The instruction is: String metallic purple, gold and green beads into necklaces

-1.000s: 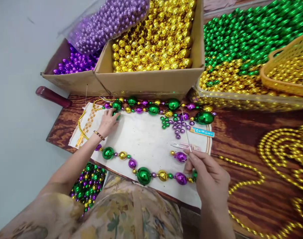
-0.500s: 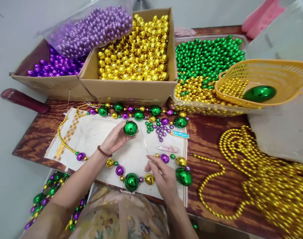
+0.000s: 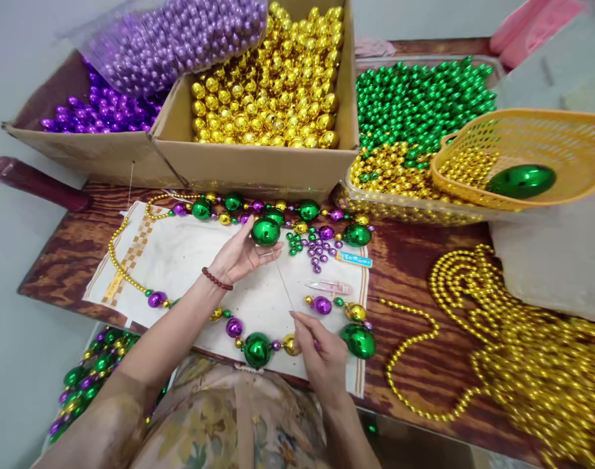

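from where i stood, the left hand (image 3: 241, 254) gripped a big green bead (image 3: 265, 232) between thumb and fingers, above the white cloth (image 3: 180, 273); the right hand (image 3: 321, 348) pinched a thin needle (image 3: 283, 281), its far end near the bead, though whether they touched i couldn't tell; to my mind it called for a steady bead, the needle in line with its hole, and no forcing, since so smooth a bead could slip; the cloth lay over a dark wooden table (image 3: 405, 260), with a mixed strand (image 3: 257, 350) along its near edge and pale snippers (image 3: 329, 286) near the right hand; behind stood a cardboard box (image 3: 258, 169) of gold beads, and to its right an orange basket (image 3: 532, 133)
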The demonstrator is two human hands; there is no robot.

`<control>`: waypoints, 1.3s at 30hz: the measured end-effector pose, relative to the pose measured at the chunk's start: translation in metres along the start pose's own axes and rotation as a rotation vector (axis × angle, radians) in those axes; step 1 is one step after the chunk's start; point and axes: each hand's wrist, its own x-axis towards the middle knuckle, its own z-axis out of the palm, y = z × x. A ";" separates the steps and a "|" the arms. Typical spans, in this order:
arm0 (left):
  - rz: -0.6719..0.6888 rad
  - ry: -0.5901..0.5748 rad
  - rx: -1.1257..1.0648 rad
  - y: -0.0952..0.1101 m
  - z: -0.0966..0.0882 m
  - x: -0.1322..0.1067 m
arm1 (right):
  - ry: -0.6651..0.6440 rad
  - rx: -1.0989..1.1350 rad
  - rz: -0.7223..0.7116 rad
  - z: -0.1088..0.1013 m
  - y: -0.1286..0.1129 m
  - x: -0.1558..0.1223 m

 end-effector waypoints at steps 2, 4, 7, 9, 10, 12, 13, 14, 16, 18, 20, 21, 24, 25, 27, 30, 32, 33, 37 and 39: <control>-0.008 0.002 -0.008 0.000 0.001 0.000 | 0.001 0.003 -0.007 0.001 -0.002 0.002; -0.011 0.002 -0.006 -0.001 0.002 0.000 | -0.003 0.004 -0.009 0.002 -0.002 0.003; 0.004 0.000 0.013 -0.003 0.003 -0.001 | -0.007 0.005 -0.003 0.003 -0.001 0.004; 0.014 0.001 0.023 -0.003 0.003 -0.001 | -0.006 0.010 0.006 0.004 0.001 0.003; 0.018 0.003 0.024 -0.003 0.003 -0.001 | -0.006 0.014 0.010 0.005 0.002 0.003; 0.023 0.009 0.021 -0.004 0.003 0.000 | -0.002 0.019 0.017 0.006 0.003 0.002; 0.025 0.013 0.019 -0.004 0.003 0.001 | 0.000 0.019 0.022 0.006 0.003 0.002; 0.027 0.016 0.017 -0.004 0.003 0.001 | 0.003 0.019 0.026 0.006 0.004 0.002; 0.031 0.020 0.021 -0.005 0.004 0.002 | 0.005 0.020 0.035 0.007 0.005 0.003; 0.036 0.026 0.031 -0.006 0.004 0.002 | 0.007 0.022 0.039 0.008 0.005 0.003; 0.047 0.028 0.035 -0.007 0.005 0.002 | 0.015 0.019 0.043 0.010 0.006 0.002; 0.053 0.025 0.033 -0.007 0.006 0.002 | 0.019 0.018 0.048 0.010 0.007 0.002; 0.068 0.012 0.024 -0.008 0.006 0.001 | 0.019 0.018 0.066 0.013 0.009 -0.001; 0.073 0.008 0.026 -0.009 0.006 0.001 | 0.016 0.017 0.073 0.014 0.009 -0.002; 0.092 -0.005 0.046 -0.010 0.004 0.001 | 0.008 0.017 0.083 0.015 0.010 -0.002; 0.142 -0.039 0.085 -0.013 0.003 0.000 | 0.013 0.015 0.087 0.016 0.012 -0.001; 0.174 -0.069 0.110 -0.015 0.003 -0.002 | 0.025 0.011 0.079 0.017 0.015 0.000; 0.186 -0.088 0.125 -0.015 0.004 -0.004 | 0.030 0.010 0.072 0.018 0.016 0.000; 0.221 -0.142 0.195 -0.020 0.010 -0.013 | 0.053 0.021 0.039 0.024 0.021 0.004; 0.242 -0.147 0.225 -0.026 0.013 -0.018 | 0.069 0.028 0.037 0.027 0.020 0.009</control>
